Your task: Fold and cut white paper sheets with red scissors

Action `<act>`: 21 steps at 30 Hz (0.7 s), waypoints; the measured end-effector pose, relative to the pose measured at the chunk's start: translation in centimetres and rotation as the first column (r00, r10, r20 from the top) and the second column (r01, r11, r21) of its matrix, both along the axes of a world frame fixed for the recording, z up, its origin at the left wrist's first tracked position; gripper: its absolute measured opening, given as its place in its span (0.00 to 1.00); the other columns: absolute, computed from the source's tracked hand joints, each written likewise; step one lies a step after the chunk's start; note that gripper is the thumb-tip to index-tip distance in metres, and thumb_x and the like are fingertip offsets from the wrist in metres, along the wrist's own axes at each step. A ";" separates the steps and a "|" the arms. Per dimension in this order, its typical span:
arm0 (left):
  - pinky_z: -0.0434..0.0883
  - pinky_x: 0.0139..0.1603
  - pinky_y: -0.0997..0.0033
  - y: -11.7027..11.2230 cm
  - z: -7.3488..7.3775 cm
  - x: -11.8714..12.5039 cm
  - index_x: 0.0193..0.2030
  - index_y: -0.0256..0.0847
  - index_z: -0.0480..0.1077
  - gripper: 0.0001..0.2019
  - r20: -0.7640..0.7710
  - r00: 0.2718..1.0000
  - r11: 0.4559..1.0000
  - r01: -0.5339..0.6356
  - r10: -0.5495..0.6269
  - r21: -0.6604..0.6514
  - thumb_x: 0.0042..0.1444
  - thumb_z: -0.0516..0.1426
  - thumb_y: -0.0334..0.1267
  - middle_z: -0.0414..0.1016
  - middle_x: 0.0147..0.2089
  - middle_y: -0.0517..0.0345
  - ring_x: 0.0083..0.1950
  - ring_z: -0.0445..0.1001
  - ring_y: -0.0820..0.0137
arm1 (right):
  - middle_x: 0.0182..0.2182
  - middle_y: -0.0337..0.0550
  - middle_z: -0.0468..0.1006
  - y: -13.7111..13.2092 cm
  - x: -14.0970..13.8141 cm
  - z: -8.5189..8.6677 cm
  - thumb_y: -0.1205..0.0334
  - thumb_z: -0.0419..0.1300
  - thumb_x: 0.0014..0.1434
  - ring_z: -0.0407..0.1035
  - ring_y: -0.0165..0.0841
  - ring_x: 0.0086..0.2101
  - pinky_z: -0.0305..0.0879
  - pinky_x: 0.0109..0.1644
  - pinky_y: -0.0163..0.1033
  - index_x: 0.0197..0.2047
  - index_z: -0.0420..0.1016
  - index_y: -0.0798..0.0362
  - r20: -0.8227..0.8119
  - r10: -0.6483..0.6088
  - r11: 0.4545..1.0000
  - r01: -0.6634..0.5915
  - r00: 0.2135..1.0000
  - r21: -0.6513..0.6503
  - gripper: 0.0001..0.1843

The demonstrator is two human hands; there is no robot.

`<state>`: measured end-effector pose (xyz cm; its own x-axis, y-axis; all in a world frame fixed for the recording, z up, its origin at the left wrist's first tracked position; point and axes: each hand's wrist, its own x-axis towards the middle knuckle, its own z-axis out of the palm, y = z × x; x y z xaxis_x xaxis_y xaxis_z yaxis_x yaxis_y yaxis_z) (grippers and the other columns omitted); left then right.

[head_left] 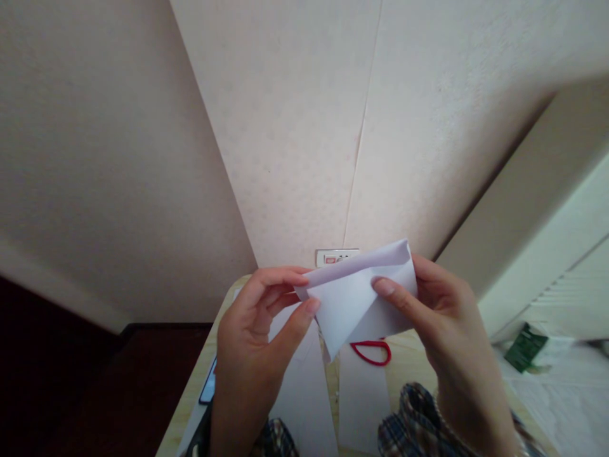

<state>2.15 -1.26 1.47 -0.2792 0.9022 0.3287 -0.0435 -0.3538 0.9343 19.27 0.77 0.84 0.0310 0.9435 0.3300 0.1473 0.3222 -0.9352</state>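
Observation:
A folded white sheet of paper [349,304] is held up above the table between both hands. Its upper edge shows a narrow opening between layers, and a pointed corner hangs down at the lower left. My left hand [266,336] pinches the left end of the paper between thumb and fingers. On the right end, my right hand [438,311] grips with its thumb across the front and the fingers behind, mostly hidden. Below the paper, a red scissor handle [373,353] shows, with the rest of that tool out of sight.
White paper pieces [304,387] lie on the light wooden table [190,406]. A phone-like device [208,384] is partly covered by the left wrist. A socket [328,256] sits on the wall behind. Farther right lies a green packet [526,348] on a pale surface.

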 end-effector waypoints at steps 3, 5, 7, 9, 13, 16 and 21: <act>0.76 0.44 0.74 0.1 0.1 0.0 0.30 0.44 0.76 0.04 0.028 0.999 1.000 0.026 -0.026 -0.018 0.48 0.65 0.32 0.80 0.39 0.60 0.42 0.79 0.68 | 0.24 0.37 0.72 -0.3 0.0 0.0 0.50 0.65 0.57 0.65 0.31 0.24 0.62 0.24 0.33 0.32 0.77 0.50 0.021 -0.035 0.998 0.034 0.999 0.043 0.12; 0.77 0.46 0.71 0.0 0.1 0.0 0.27 0.44 0.75 0.05 0.033 0.999 1.000 0.027 -0.026 -0.017 0.49 0.64 0.30 0.81 0.38 0.61 0.41 0.79 0.67 | 0.23 0.36 0.72 -0.4 0.0 0.0 0.51 0.66 0.57 0.64 0.31 0.24 0.62 0.24 0.33 0.32 0.77 0.50 0.040 -0.020 0.998 0.017 0.999 0.066 0.11; 0.77 0.45 0.72 0.0 0.1 -0.1 0.24 0.44 0.73 0.07 0.018 0.999 1.000 0.029 -0.029 -0.008 0.49 0.64 0.30 0.81 0.37 0.61 0.40 0.80 0.68 | 0.24 0.36 0.73 -0.4 0.1 0.1 0.54 0.67 0.56 0.66 0.30 0.25 0.63 0.24 0.33 0.33 0.76 0.48 0.036 0.004 0.996 -0.007 0.999 0.086 0.08; 0.77 0.43 0.76 0.1 -0.1 -0.3 0.24 0.43 0.73 0.07 -0.020 0.999 1.000 0.027 -0.026 0.013 0.50 0.64 0.29 0.81 0.36 0.62 0.38 0.80 0.70 | 0.29 0.36 0.76 -0.4 0.2 0.2 0.61 0.68 0.56 0.69 0.31 0.28 0.65 0.26 0.33 0.36 0.76 0.46 -0.008 0.004 0.991 -0.003 1.000 0.136 0.05; 0.76 0.41 0.83 0.4 -0.5 -0.8 0.25 0.43 0.72 0.09 -0.108 0.993 0.996 0.047 -0.039 0.073 0.51 0.62 0.25 0.82 0.35 0.64 0.38 0.81 0.75 | 0.40 0.37 0.79 -0.5 0.9 0.4 0.71 0.66 0.56 0.74 0.32 0.37 0.71 0.35 0.34 0.47 0.74 0.43 -0.085 0.017 0.933 0.015 0.996 0.360 0.17; 0.77 0.40 0.83 0.5 -0.5 -1.1 0.26 0.43 0.71 0.09 -0.155 0.987 0.993 0.060 -0.044 0.100 0.51 0.60 0.24 0.82 0.35 0.64 0.37 0.81 0.75 | 0.40 0.36 0.80 -0.7 1.7 0.5 0.76 0.63 0.58 0.74 0.31 0.41 0.72 0.42 0.34 0.45 0.76 0.45 0.018 0.057 0.873 -0.059 0.998 0.485 0.17; 0.78 0.38 0.83 0.4 -0.5 -1.3 0.26 0.43 0.69 0.11 -0.205 0.978 0.991 0.066 -0.041 0.116 0.51 0.59 0.22 0.83 0.35 0.64 0.37 0.82 0.74 | 0.35 0.35 0.79 -1.0 2.6 0.5 0.76 0.62 0.60 0.72 0.30 0.39 0.69 0.43 0.34 0.38 0.78 0.48 0.166 0.055 0.850 -0.133 0.985 0.510 0.12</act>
